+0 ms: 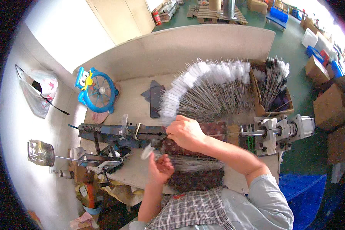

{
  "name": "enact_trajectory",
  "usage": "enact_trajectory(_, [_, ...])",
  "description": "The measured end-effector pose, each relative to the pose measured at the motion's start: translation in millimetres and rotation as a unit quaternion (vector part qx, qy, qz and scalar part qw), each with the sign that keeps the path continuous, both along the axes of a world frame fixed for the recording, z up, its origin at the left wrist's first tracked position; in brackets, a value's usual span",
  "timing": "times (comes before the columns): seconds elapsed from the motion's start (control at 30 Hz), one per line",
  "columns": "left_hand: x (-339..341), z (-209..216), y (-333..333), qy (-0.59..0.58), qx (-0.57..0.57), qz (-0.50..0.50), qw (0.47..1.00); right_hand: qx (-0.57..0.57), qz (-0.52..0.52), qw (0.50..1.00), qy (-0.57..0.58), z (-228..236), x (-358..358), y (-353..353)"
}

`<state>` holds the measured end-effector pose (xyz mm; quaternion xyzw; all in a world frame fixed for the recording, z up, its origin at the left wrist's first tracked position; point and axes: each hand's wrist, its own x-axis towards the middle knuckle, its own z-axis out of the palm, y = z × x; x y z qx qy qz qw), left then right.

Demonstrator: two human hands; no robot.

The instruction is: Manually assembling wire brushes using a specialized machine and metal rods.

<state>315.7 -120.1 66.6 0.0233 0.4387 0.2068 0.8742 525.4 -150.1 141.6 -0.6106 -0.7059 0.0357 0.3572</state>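
Near the middle of the table [131,86], a thin wire [222,134] was seen running from beside the right hand [184,132] toward the metal shaft [255,133] of a motor unit [303,126] at the right end. The right hand was bunched narrow at the right end of a dark rail [108,133]; whatever was pinched by its fingertips was hidden. On the near side, the left hand [161,168] was loosely curled, its thumb raised to a blurred white tuft [146,151]; whether the tuft was gripped or merely touched could not be told.

Just beyond the right hand, a fan of white-tipped brushes [214,90] was spread, and loose wires [195,164] were laid nearer the body, beside a patterned cloth [180,148].

If the wire were pulled sideways, it could be bent or slipped off line. The tuft, if only lightly held, could be dropped among the loose wires. Brushes at the fan's left end could be knocked askew by the knuckles, so close were they. Were the shaft turned, fingertips near the wire could be nicked or caught.
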Motion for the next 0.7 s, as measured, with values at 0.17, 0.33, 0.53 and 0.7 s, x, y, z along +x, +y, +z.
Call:
enact_trajectory(0.17, [-7.5, 49.4, 19.4, -0.038, 0.091, 0.072, 0.993, -0.053, -0.046, 0.997, -0.032, -0.6, -10.5, 6.4])
enact_trajectory(0.33, [32.8, 51.4, 2.2, 0.248, 0.594, -0.258, 0.720, -0.054, -0.054, 0.996, -0.049, 5.0, -9.6, 5.5])
enact_trajectory(0.53, [29.4, 7.8, 9.7, 0.332, 0.624, -0.256, 0.660, -0.035, -0.046, 0.995, -0.076, 10.3, -8.1, 1.2])
enact_trajectory(0.7, [52.2, 8.1, -9.1, 0.069, 0.444, -0.091, 0.889, 0.029, -0.047, 0.996, -0.068, 26.8, 2.7, -40.8])
